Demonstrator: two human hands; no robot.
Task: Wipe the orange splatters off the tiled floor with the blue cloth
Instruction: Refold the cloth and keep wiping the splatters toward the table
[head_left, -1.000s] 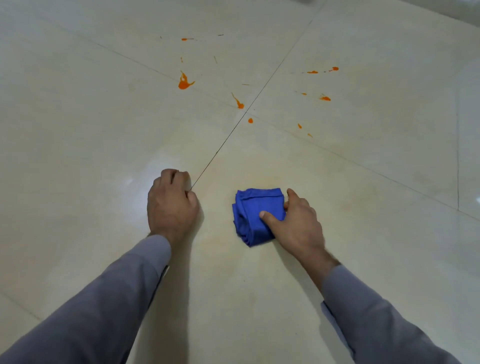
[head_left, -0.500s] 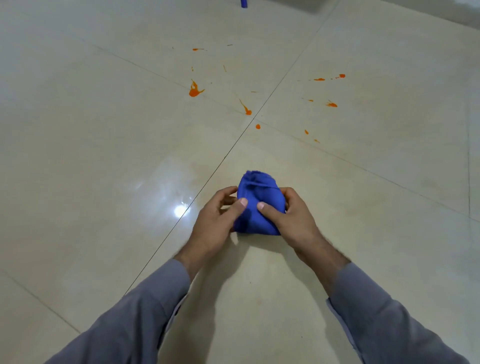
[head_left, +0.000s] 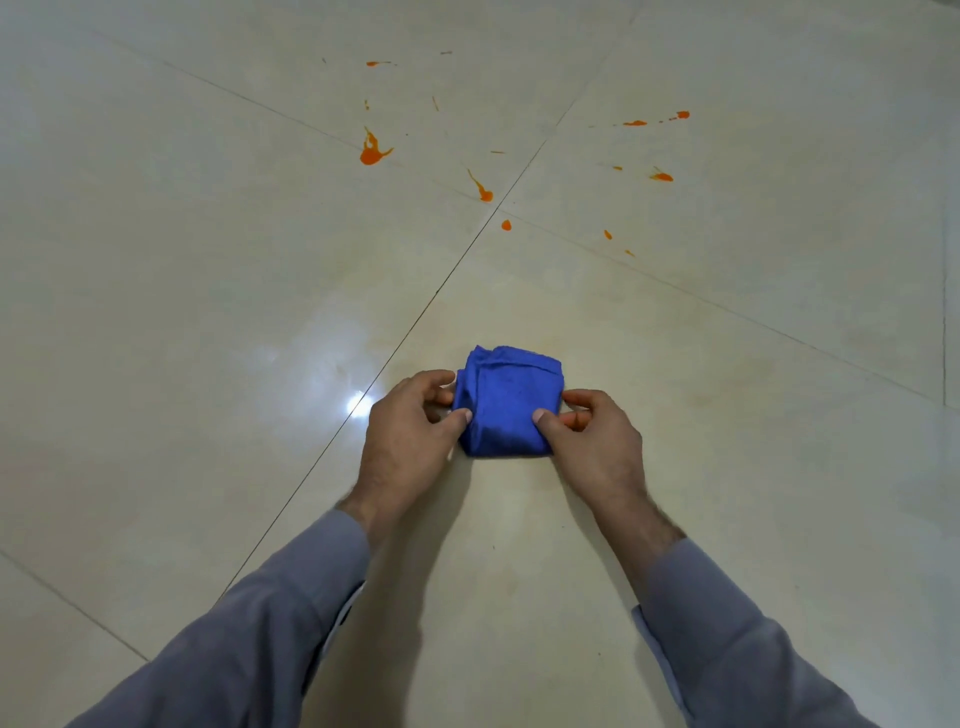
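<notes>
While the folded blue terry cloth sits on the glossy cream tiled floor, well short of the orange splatters, the left hand and right hand pinch its opposite edges. Likely soft, light, floppy; slides easily on polished tile. Best pressed flat under one palm so folds don't unravel.

Both sleeves cut off at bottom edge. Cloth sides partly hidden under thumbs. Upper-frame specks too small to tell.
</notes>
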